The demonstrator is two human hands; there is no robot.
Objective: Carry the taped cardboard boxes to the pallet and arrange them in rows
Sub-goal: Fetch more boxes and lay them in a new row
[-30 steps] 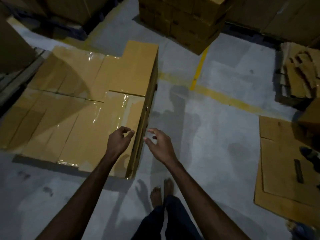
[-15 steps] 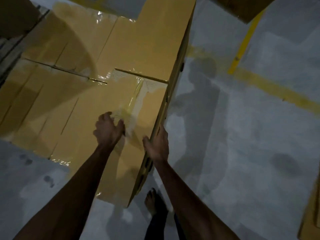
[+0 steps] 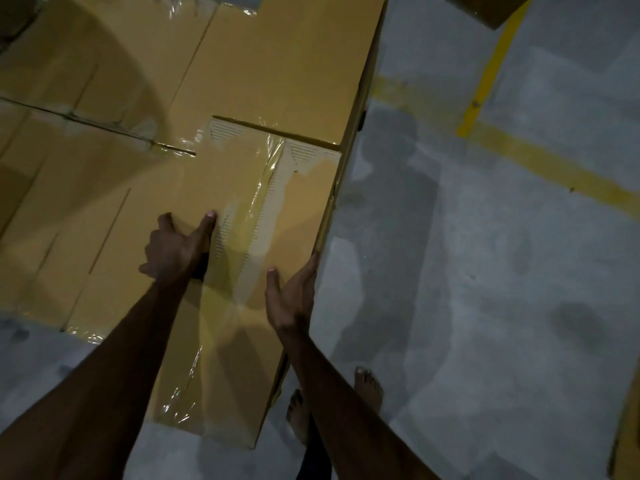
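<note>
The taped box (image 3: pixel 242 188) lies at the near right corner of a flat layer of other boxes (image 3: pixel 277 64), touching those beside and behind it. The left hand (image 3: pixel 176 247) grips its left edge, thumb stretched along the top and fingers curled down into the seam. The right hand (image 3: pixel 294 296) clasps the right edge, thumb on top and fingers over the side. Bare feet (image 3: pixel 369 382) stand on the grey floor (image 3: pixel 485 271) just beside.
</note>
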